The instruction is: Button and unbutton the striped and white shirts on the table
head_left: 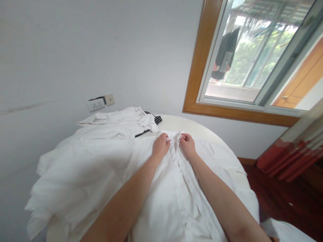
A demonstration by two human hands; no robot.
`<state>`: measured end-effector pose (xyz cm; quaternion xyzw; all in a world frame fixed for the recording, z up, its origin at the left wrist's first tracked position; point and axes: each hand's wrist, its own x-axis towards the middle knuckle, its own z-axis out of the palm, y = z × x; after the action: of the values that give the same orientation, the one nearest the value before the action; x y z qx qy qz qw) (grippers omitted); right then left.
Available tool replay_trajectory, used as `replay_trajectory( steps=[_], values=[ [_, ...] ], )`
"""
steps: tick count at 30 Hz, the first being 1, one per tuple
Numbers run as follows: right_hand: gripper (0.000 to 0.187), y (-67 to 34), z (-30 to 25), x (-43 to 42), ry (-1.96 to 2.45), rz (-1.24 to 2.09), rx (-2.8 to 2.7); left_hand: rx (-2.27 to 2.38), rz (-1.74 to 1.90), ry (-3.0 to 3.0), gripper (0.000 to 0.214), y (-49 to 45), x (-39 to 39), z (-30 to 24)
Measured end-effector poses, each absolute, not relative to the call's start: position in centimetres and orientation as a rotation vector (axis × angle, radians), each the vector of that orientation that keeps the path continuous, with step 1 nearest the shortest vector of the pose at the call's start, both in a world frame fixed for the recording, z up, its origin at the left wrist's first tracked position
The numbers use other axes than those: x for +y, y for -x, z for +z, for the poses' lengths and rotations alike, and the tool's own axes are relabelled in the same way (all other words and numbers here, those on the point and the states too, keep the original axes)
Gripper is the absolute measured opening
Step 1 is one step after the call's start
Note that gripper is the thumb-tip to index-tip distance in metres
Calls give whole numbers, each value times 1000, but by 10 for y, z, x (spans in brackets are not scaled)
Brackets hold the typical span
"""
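Observation:
A white shirt lies spread over the round table, its open front running toward me and its collar end at the far side. My left hand pinches the cloth on the left of the collar opening. On the opposite side of that opening, my right hand is closed on the other collar edge. Both forearms reach across the shirt. What the fingertips press is partly hidden by the fingers.
More white garments are heaped at the left, with a black striped cloth behind them. The white table stands against the wall by a socket. A wood-framed window and red curtain are at right.

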<state>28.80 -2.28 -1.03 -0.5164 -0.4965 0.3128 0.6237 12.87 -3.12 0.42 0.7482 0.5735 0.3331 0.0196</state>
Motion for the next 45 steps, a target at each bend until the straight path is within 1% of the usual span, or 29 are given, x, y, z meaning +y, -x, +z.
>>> replay_trajectory(
  steps=[6, 8, 11, 13, 16, 19, 22, 26, 33, 39, 45],
  values=[
    [38, -293, 0, -28, 994, 919, -980, 1763, 894, -2408, 5, -128, -31, 4],
    [39, -294, -2, -28, 964, 987, -978, 1735, 900, -2438, 9, -128, -31, 3],
    [38, -295, -10, -25, 1055, 1051, -1131, 1730, 899, -2456, 13, -128, -30, 2],
    [35, -295, -15, -22, 1168, 986, -1305, 1727, 891, -2467, 15, -128, -29, 1],
    [29, -293, -18, -19, 1300, 769, -1516, 1718, 850, -2498, 21, -128, -30, 1],
    [23, -290, -16, -19, 1380, 607, -1614, 1723, 788, -2548, 27, -130, -33, 3],
    [19, -287, -11, -22, 1450, 501, -1669, 1755, 745, -2572, 29, -133, -36, 6],
    [20, -284, -6, -25, 1504, 433, -1722, 1767, 709, -2555, 28, -136, -39, 9],
    [15, -288, -8, -22, 1489, 380, -1774, 1746, 722, -2526, 23, -135, -35, 9],
    [16, -289, -11, -21, 1485, 378, -1776, 1769, 699, -2570, 29, -137, -36, 7],
    [15, -285, -11, -25, 1484, 197, -1763, 1761, 690, -2548, 28, -138, -31, 4]
  ],
)
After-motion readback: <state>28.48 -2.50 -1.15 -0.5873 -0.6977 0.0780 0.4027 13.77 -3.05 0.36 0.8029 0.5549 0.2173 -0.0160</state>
